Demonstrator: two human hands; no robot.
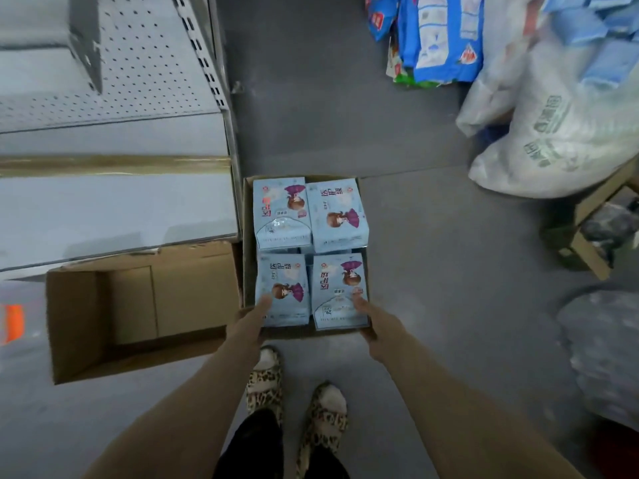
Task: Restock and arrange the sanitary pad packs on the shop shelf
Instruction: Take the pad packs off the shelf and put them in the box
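— Left hand [254,318] first: what do we log?
— We log it at the near-left corner of the cardboard box [246,236]. The thumb is laid on the near-left pack [283,292] and the other fingers drop outside the wall, so it pinches that corner.
— And the right hand [371,323]?
— It mirrors the left at the near-right corner, with its thumb on the near-right pack [337,292] and its fingers hidden under the rim.
— Where do we place the stock?
— We count four pale blue packs lying flat in the box, two by two. The far-left pack [280,212] and the far-right pack [337,216] touch the near pair. The box sits on the grey floor [432,271], just beside the end of the white shelf [114,209].
— What surrounds it?
— An open carton [138,305] lies on its side to the left, below the shelf. White sacks [560,133] and blue packets [439,39] lie well apart at upper right.
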